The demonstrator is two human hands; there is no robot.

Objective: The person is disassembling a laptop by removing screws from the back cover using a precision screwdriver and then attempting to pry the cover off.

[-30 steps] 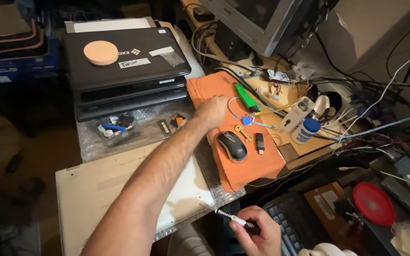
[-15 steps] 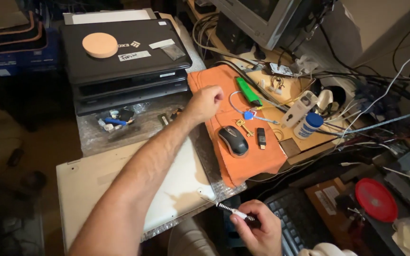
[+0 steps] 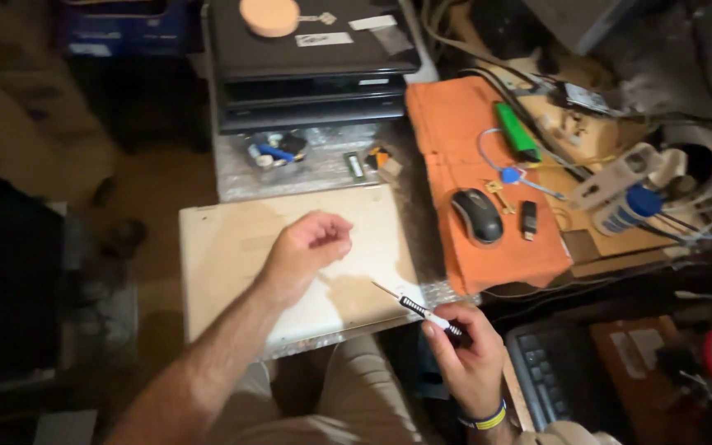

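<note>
The right hand (image 3: 470, 356) has its fingers (image 3: 438, 330) clenched around a small screwdriver (image 3: 418, 308), whose thin tip points up-left over the near edge of a closed pale laptop (image 3: 232, 247). Left of it, the left hand (image 3: 306, 251) hovers over that laptop lid, fingers loosely curled and grasping nothing. Beyond the right hand, a black mouse (image 3: 477, 216) lies on an orange mat (image 3: 455, 124).

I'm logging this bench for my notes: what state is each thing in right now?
Pale laptop: closed, lying flat.
Black laptops: closed, stacked.
Screwdriver: held in right hand, tip toward pale laptop.
Left hand: loosely curled over pale laptop.
Mouse: resting on orange mat.
</note>
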